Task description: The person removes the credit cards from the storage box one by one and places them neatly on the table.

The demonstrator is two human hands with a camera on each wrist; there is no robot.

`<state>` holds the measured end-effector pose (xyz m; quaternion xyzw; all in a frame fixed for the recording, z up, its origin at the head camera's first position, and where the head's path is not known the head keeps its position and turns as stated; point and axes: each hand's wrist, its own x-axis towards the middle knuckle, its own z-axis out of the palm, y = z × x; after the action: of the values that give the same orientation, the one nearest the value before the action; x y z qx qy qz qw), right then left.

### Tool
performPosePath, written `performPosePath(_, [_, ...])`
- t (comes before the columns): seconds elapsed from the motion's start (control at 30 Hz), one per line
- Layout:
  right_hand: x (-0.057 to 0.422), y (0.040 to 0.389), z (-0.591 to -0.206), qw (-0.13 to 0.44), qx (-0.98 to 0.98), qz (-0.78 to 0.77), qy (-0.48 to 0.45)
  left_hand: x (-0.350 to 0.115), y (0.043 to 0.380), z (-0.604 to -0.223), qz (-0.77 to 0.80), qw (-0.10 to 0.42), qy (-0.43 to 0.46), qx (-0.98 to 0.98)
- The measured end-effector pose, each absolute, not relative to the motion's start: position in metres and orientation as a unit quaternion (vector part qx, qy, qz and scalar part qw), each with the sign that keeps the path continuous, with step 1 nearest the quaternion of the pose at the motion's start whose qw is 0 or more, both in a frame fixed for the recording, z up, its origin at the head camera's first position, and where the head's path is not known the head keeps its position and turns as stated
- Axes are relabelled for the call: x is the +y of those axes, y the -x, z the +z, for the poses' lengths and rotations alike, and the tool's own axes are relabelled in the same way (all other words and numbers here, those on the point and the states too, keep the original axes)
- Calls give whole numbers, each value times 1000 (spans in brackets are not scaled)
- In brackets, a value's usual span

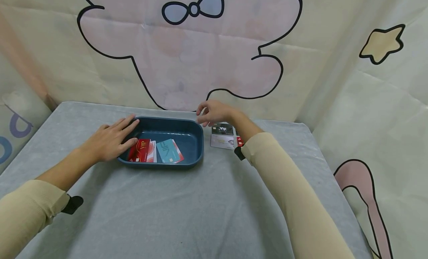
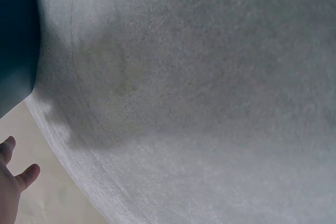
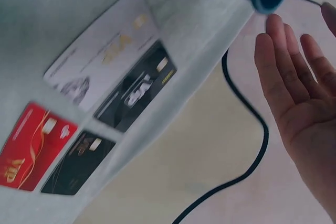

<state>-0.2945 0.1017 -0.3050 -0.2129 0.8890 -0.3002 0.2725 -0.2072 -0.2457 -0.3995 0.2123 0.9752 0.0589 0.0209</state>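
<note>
A dark blue rectangular tray (image 1: 188, 143) stands left of centre on the table in the head view. My left hand (image 1: 108, 141) lies over its left end, fingers extended along the rim. Inside the tray, a red VIP card (image 1: 139, 149) overlaps paler cards on the left, and a teal card (image 1: 168, 151) lies over a red-and-white one. My right hand (image 1: 216, 112) hovers by the back right corner, fingers loosely bent around nothing. In the right wrist view, a silver card (image 3: 107, 45), a red card (image 3: 34, 145) and two black cards, one with white lettering (image 3: 137, 87), lie on the cloth.
Grey cloth (image 1: 187, 210) covers the table. Behind it hangs a printed backdrop (image 1: 200, 58) with a cartoon figure, and a pale curtain (image 1: 378, 114) drops along the right side. My right forearm (image 1: 294, 192) partly hides the cards at the right.
</note>
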Motion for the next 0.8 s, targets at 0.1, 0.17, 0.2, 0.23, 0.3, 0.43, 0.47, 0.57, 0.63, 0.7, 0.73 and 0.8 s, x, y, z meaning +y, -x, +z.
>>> performPosePath(0.1, [91, 293, -306, 275, 882, -314, 219, -246, 207, -400, 60, 20, -213, 975])
performPosePath(0.17, [84, 291, -307, 284, 876, -320, 221, -246, 207, -400, 60, 19, -212, 975])
performPosePath(0.2, [80, 290, -307, 289, 874, -321, 221, -246, 207, -400, 60, 18, -212, 975])
performPosePath(0.23, [77, 290, -308, 295, 872, -321, 222, -246, 207, -400, 60, 18, -212, 975])
performPosePath(0.3, [71, 289, -309, 304, 868, -318, 228, -246, 207, -400, 59, 17, -213, 975])
performPosePath(0.43, [59, 288, -313, 319, 862, -310, 242, -247, 207, -400, 61, 15, -214, 975])
performPosePath(0.47, [56, 288, -314, 322, 861, -308, 245, -247, 207, -400, 61, 15, -214, 975])
performPosePath(0.57, [48, 287, -319, 331, 859, -301, 250, -247, 207, -400, 62, 14, -215, 975])
performPosePath(0.63, [44, 287, -322, 334, 858, -298, 252, -247, 208, -400, 62, 15, -216, 974])
performPosePath(0.7, [39, 287, -326, 335, 860, -289, 255, -248, 208, -400, 64, 15, -217, 974])
performPosePath(0.73, [37, 286, -327, 336, 860, -285, 257, -248, 208, -400, 65, 15, -217, 974])
performPosePath(0.8, [34, 285, -330, 337, 863, -271, 260, -248, 208, -400, 65, 14, -218, 974])
